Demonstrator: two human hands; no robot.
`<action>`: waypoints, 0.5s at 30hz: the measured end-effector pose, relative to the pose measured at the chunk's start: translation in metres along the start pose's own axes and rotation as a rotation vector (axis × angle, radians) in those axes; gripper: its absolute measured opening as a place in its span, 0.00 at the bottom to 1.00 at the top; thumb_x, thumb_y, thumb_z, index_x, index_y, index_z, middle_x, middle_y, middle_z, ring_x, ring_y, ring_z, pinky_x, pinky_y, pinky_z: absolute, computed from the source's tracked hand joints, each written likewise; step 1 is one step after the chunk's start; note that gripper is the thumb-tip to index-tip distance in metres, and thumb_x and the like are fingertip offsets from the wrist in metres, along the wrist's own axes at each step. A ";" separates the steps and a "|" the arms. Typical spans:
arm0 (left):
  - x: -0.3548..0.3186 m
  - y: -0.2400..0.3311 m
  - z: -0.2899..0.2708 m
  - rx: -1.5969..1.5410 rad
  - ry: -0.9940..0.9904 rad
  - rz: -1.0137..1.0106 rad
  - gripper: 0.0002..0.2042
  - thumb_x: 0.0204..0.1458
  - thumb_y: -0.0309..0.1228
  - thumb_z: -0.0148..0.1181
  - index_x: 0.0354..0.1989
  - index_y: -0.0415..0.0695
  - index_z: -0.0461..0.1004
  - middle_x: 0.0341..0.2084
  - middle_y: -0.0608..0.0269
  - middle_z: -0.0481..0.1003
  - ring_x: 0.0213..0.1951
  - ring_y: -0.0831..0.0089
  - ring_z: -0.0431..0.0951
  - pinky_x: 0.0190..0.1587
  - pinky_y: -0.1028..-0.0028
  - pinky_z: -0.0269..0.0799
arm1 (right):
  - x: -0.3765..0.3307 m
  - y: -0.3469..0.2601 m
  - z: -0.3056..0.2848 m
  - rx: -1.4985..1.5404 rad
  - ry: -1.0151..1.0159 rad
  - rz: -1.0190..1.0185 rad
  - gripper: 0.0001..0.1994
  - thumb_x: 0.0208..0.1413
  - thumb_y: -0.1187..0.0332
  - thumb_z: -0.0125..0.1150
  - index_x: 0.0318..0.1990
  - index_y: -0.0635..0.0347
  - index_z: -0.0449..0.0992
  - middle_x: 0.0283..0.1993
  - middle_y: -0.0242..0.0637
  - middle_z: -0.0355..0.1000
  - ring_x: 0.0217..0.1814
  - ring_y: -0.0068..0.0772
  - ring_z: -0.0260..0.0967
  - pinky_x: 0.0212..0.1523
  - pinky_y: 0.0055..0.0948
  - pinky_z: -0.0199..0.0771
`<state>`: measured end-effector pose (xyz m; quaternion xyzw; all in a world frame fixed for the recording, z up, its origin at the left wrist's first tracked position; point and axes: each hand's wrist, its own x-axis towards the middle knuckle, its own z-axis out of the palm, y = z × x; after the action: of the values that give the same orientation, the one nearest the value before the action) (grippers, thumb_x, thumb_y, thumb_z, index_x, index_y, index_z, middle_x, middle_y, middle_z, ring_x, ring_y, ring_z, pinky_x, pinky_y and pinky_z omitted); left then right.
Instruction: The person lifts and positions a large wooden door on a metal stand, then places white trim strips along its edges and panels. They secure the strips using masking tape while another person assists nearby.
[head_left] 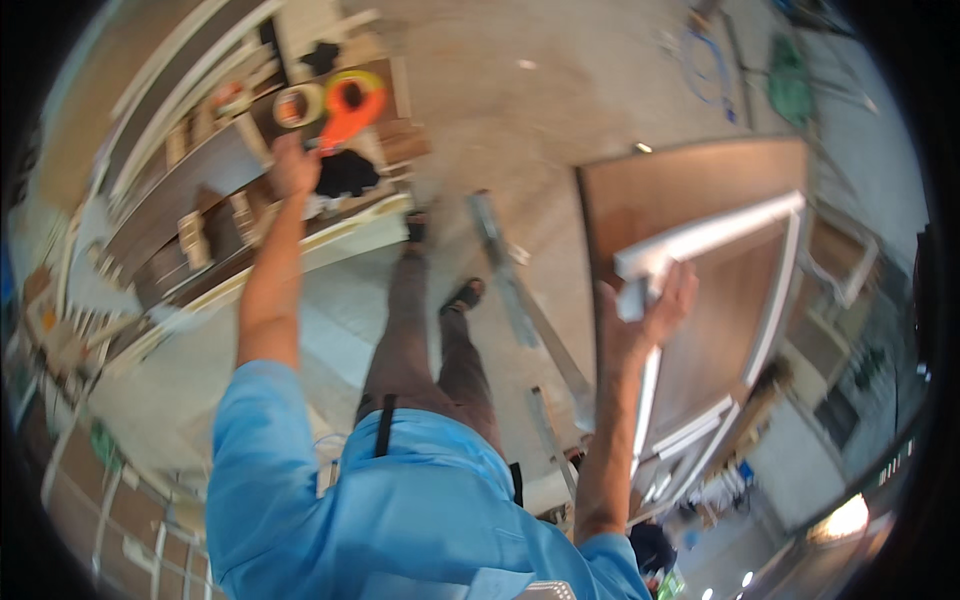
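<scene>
At the left, my left hand (pixel 293 168) is over a wooden surface, its fingers closed at the narrow end of an orange tool with a looped handle (pixel 355 112); blur hides its exact kind. A pale tape roll (pixel 297 105) lies just beyond the fingers, and a yellow ring (pixel 368 77) shows behind the orange loop. On the right, my right hand (pixel 662 312) spreads over the corner of a white frame strip (pixel 715 234) on a brown door-like panel (pixel 700 165). Its thumb and fingers are apart, lying against the strip.
Wooden blocks (pixel 193 240) and a black cloth (pixel 347 174) lie on the left-hand stack of boards (pixel 185 185). Long metal strips (pixel 508 275) lie on the floor between my feet and the panel. A blue hose (pixel 708 68) and green bundle (pixel 787 80) are at the far right.
</scene>
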<state>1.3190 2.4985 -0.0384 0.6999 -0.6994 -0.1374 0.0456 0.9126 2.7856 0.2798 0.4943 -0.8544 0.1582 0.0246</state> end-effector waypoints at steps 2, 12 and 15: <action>0.010 -0.002 0.003 0.051 0.056 0.037 0.28 0.50 0.39 0.67 0.60 0.46 0.68 0.59 0.52 0.67 0.63 0.53 0.65 0.64 0.57 0.63 | -0.003 -0.011 -0.004 0.058 0.038 0.034 0.47 0.37 0.76 0.78 0.68 0.60 0.59 0.73 0.52 0.52 0.76 0.56 0.47 0.73 0.51 0.48; 0.074 -0.006 0.027 0.250 0.079 0.088 0.13 0.51 0.36 0.65 0.43 0.47 0.77 0.51 0.61 0.73 0.60 0.59 0.66 0.56 0.54 0.65 | -0.059 -0.053 -0.031 0.008 -0.161 0.012 0.19 0.51 0.81 0.60 0.53 0.64 0.75 0.57 0.49 0.72 0.62 0.53 0.66 0.63 0.48 0.64; 0.064 0.001 -0.023 -0.154 0.051 -0.177 0.09 0.55 0.36 0.62 0.38 0.44 0.78 0.37 0.64 0.79 0.43 0.59 0.76 0.47 0.64 0.70 | -0.054 -0.070 -0.035 0.144 -0.207 0.068 0.16 0.49 0.83 0.61 0.47 0.65 0.78 0.52 0.46 0.75 0.58 0.51 0.69 0.59 0.45 0.68</action>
<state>1.3231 2.4316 -0.0239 0.7566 -0.6209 -0.1763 0.1048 0.9962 2.8086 0.3193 0.4793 -0.8550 0.1680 -0.1046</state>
